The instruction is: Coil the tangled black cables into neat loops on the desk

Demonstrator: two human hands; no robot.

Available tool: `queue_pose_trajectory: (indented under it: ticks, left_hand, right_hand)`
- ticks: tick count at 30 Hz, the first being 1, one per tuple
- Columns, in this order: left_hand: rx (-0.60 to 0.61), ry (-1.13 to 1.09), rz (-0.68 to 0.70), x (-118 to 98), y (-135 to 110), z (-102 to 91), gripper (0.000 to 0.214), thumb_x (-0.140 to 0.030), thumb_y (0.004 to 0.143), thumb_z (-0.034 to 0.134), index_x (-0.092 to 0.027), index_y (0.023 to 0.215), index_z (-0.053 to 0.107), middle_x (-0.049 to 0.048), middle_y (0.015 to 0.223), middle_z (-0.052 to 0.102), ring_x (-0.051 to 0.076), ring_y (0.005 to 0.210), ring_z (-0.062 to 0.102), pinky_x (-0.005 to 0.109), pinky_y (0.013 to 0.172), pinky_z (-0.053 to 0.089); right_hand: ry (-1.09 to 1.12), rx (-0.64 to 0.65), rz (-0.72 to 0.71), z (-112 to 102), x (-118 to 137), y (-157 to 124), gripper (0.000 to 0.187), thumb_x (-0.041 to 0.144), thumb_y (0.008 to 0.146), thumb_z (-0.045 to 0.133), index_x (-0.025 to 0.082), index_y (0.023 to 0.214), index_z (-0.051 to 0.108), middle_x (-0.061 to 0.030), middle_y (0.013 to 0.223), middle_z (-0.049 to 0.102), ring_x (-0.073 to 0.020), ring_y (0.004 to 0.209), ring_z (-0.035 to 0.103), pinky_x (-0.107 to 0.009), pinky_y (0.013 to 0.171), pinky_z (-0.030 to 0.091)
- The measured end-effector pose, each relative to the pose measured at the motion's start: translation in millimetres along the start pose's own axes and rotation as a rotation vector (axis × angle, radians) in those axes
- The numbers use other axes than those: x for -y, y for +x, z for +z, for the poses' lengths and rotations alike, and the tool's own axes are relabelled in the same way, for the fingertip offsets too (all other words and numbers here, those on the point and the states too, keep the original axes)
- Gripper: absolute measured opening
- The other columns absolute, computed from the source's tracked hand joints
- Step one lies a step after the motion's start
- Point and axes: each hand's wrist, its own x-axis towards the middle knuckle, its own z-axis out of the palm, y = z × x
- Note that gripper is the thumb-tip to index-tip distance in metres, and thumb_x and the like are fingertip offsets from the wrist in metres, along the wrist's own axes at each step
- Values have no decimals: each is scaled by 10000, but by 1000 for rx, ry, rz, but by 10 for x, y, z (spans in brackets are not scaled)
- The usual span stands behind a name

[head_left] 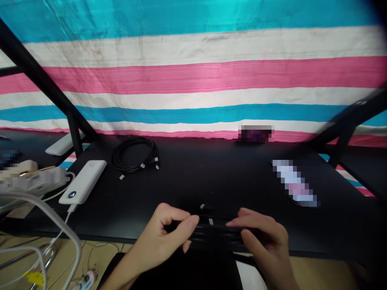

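A bundle of black cable (216, 233) stretches between my two hands above the table's front edge. My left hand (165, 233) is closed on its left end, thumb and forefinger pressed together. At the right end, my right hand (269, 237) curls round the strands, with the forefinger along the top and the thumb below. Small white pieces show at the bundle's far side, apparently the cable's ends or tags. Further back on the left lies a coil of black cable (115, 160) with several pale tips beside it.
Left on the black table (193, 177) lies a white power bank (86, 181) with a white cable (62, 230) plugged in. A blurred flat object (294, 185) lies at right, another (255, 133) at the back. Dark metal bars (45, 84) slant up on both sides before a striped sheet (193, 76).
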Motion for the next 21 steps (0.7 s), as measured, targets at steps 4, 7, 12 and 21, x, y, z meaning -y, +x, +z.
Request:
queue_pose_trajectory:
  ticks: [4,7,12,21]
  left_hand:
    - [-41,-38,-5,-26,44,10,486,-393,874,526,-176,451,624,13,455,503,108,460,419,242,496,300]
    - [-175,-41,10,-22,77,38,400,-356,833,588,-174,482,643,-3,459,475,101,452,369,234,467,280]
    - [-397,-28,145,146,164,44,320,-352,793,636,-175,529,665,14,508,539,135,504,448,241,496,327]
    - [-635,-460,-17,644,338,37,628,-770,585,608,-141,573,627,25,535,554,127,503,494,217,462,327]
  right_hand:
    - [-31,-59,38,19,13,7,77,384,719,709,410,669,762,-6,629,712,-246,773,631,-391,768,458]
    - [-23,-26,31,16,-34,1,79,363,709,720,414,742,771,-6,687,723,-234,769,634,-366,733,471]
    - [3,89,-82,21,-80,54,307,271,616,800,376,903,772,3,688,709,-164,521,552,-325,621,486]
    - [269,120,177,281,-468,197,169,268,664,729,201,526,659,-3,520,592,-131,503,515,-239,468,399]
